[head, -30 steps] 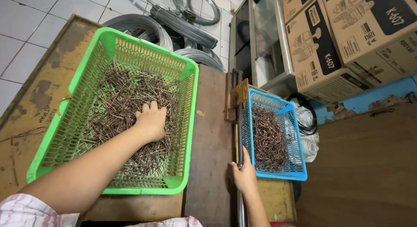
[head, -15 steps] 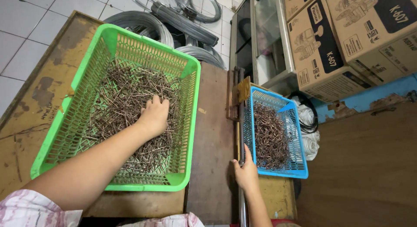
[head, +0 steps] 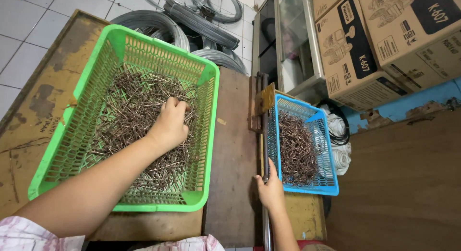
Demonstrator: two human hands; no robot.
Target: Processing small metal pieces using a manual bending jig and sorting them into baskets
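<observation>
Fingers (head: 178,108) of left hand (head: 169,126) buried in nails (head: 129,102).

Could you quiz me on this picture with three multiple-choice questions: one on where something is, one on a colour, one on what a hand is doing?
1. Where is the left hand?
A. In the green basket, on the pile of metal pins
B. On the cardboard boxes
C. On the floor tiles

2. What colour is the smaller basket on the right?
A. Red
B. Blue
C. Yellow

3. What is the right hand doing?
A. Lifting a wire coil
B. Hanging in the air, touching nothing
C. Resting on the metal bar beside the blue basket

Answers:
1. A, the fingers are curled down into the pins inside the green basket.
2. B, its mesh walls and rim are plainly blue.
3. C, the hand lies against the bar at the basket's near corner.
</observation>
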